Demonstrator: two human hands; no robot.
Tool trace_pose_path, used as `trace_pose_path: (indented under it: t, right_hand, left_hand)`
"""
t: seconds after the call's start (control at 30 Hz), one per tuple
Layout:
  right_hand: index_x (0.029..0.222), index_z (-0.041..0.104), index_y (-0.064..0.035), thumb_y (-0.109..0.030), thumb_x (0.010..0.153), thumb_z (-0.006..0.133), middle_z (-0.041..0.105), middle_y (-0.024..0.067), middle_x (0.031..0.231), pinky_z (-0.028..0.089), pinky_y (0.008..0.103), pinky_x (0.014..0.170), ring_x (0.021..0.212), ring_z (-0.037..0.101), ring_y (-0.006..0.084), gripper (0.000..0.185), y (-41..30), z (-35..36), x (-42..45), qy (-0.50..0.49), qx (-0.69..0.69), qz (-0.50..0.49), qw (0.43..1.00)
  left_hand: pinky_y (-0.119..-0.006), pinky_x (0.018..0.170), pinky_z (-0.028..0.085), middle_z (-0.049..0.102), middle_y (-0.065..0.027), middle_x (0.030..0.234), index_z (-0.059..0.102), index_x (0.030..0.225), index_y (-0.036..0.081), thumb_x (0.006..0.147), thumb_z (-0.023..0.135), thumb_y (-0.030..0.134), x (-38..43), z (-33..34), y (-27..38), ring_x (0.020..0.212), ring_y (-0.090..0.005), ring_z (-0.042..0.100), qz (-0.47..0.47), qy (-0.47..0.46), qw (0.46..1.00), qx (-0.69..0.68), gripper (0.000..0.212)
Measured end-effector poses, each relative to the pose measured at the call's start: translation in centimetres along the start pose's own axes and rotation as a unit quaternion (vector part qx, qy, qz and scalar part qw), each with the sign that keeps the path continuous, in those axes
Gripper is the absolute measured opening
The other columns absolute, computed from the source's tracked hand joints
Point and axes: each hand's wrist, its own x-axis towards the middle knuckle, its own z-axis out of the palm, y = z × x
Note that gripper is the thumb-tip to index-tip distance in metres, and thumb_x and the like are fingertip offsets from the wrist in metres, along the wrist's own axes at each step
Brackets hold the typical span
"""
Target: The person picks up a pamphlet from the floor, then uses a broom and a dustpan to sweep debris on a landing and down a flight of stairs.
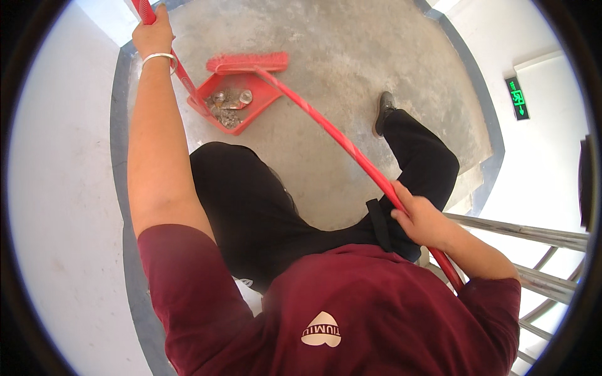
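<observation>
My left hand (153,33), at the upper left, grips the red handle of a dustpan (256,117). Grey debris (228,117) and a few small clear and whitish scraps lie in the red pan on the concrete floor. My right hand (418,216), at the lower right, is closed around the red handle of a broom (329,127), which slants up and left. The red bristled broom head (254,62) lies along the pan's far edge, touching or just above it; I cannot tell which.
White walls with a dark grey painted base band (121,141) enclose the concrete floor (329,42). Metal railings (522,230) stand at the lower right, near what look like steps (470,185). A green lit exit sign (517,98) is on the right wall.
</observation>
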Motion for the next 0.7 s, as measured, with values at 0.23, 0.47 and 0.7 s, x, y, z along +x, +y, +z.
trace_pose_path:
  t: [0.23,0.47,0.7]
  right_hand:
    - [0.146,0.032,-0.0082,-0.008,0.091,0.054,0.056,0.0047,0.069,0.044,0.0265,0.056,0.056,0.053,0.0129,0.060,-2.5,-2.5,-8.0,-0.092,0.261,0.121,0.953]
    - [0.145,0.031,-0.0027,-0.006,0.088,0.057,0.060,0.0139,0.076,0.050,0.0319,0.065,0.065,0.062,0.0208,0.063,2.2,-0.2,-7.2,0.030,0.138,0.039,0.989]
    - [0.140,0.033,0.0013,-0.005,0.086,0.057,0.060,0.0292,0.097,0.049,0.0381,0.078,0.090,0.062,0.0434,0.060,6.1,3.9,-1.3,0.103,0.092,-0.064,0.988]
  left_hand:
    - [-0.034,0.055,0.050,0.060,-0.0126,0.056,0.063,0.070,-0.005,0.082,0.063,0.040,-0.1,-0.5,-0.1,0.049,-0.0205,0.060,0.044,0.024,0.999,0.015,0.047]
    - [-0.033,0.053,0.049,0.058,-0.0115,0.055,0.062,0.069,-0.006,0.082,0.064,0.036,-0.4,-0.2,0.1,0.049,-0.0206,0.060,0.027,0.022,0.999,0.008,0.044]
    - [-0.034,0.050,0.049,0.058,-0.0115,0.055,0.061,0.068,-0.007,0.081,0.066,0.035,-0.9,0.2,0.3,0.047,-0.0207,0.059,0.028,0.030,0.999,0.009,0.044]
